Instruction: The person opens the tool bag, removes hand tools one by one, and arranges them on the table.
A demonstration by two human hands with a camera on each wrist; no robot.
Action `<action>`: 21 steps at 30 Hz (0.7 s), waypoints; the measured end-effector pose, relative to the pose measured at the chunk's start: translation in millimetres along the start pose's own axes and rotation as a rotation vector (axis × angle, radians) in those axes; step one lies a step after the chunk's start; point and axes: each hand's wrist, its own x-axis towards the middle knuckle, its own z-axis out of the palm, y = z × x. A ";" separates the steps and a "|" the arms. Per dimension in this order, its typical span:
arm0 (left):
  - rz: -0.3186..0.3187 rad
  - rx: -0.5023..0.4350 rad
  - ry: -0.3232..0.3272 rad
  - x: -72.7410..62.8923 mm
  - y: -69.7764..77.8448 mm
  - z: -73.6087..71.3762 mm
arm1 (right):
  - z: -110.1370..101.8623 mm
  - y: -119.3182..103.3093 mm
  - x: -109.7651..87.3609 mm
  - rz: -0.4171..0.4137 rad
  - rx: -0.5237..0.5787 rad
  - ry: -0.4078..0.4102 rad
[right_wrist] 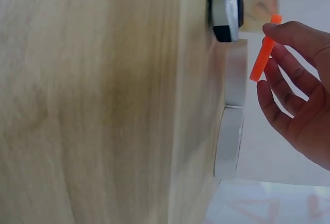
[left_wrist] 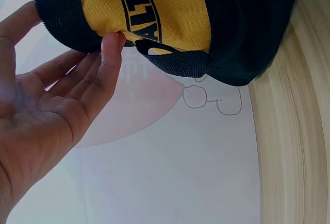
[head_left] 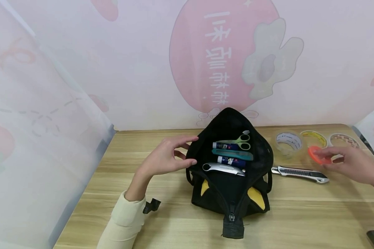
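Observation:
A black-and-yellow tool bag [head_left: 230, 190] stands unzipped, its mouth spread wide. My left hand [head_left: 169, 155] holds the bag's left rim between thumb and fingers; the left wrist view shows the fingers against the yellow side [left_wrist: 170, 13]. Inside lie green-handled scissors [head_left: 243, 138], a teal utility knife [head_left: 232, 154], two dark blue glue sticks [head_left: 232, 161] and a silver folding tool [head_left: 224, 168]. Off to the right, my right hand [head_left: 352, 162] pinches a narrow orange ring, like a tape roll [right_wrist: 265, 51], above the table. A larger utility knife [head_left: 300, 174] lies between that hand and the bag.
Three rolls of clear tape line the table's back right: one with a white-blue core [head_left: 288, 141], one yellow [head_left: 314, 137], one red-printed [head_left: 344, 140]. A patterned cloth [head_left: 137, 69] hangs behind the wooden table [head_left: 112, 193].

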 end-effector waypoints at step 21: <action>0.006 -0.008 0.001 0.5 0.1 -1.3 | 11.7 6.9 11.6 0.027 0.009 -0.120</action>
